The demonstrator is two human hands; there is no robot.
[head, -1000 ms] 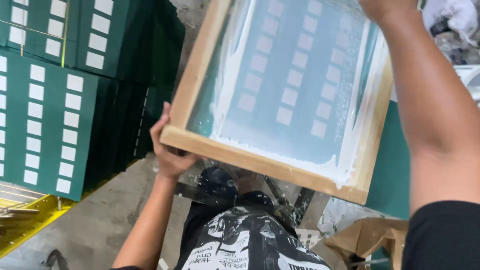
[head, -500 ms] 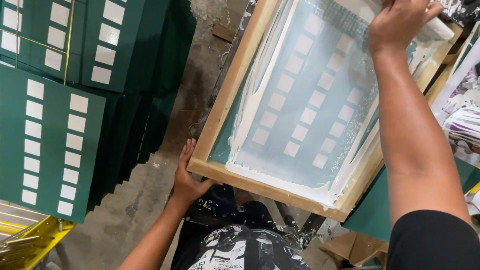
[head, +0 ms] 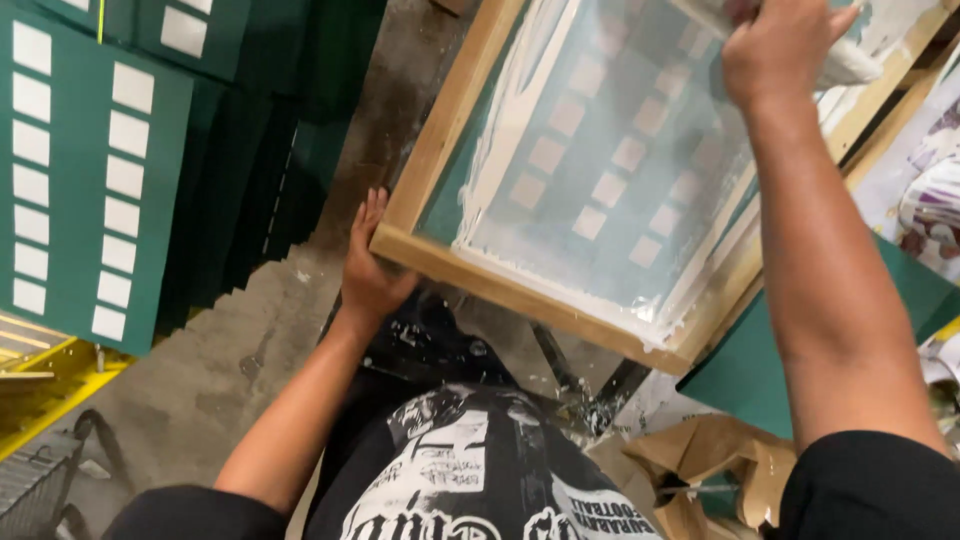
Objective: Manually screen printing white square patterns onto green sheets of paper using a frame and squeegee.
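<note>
1. Several dark green boards (head: 95, 170) stand at the far left, each one printed with columns of white rectangles; they lean one behind another above the grey concrete floor (head: 200, 380).
2. Low in the left corner there is a yellow metal frame (head: 50, 385), and under it a part of a wire basket (head: 35, 485).
3. Next comes the left hand (head: 368, 270). Its palm presses against the near left corner of the wooden screen frame (head: 440, 140), with the fingers stretched upward along the outside edge of the wood. The hand is grasping this corner, not clenched into a fist.
4. The screen frame is in the middle and upper part of the view, tilted, with its near rail toward the person. Its mesh (head: 610, 160) is half transparent, smeared with white ink, and shows rows of small pale squares.
5. Under the frame I see the person's black printed shirt (head: 470, 470) and some crumpled brown paper (head: 700, 470).
6. The right hand (head: 785, 50) is at the top right, closed around a whitish squeegee (head: 850, 62) that lies on the far part of the mesh.
7. A green board (head: 760, 370) lies under the right forearm, beside the frame.
</note>
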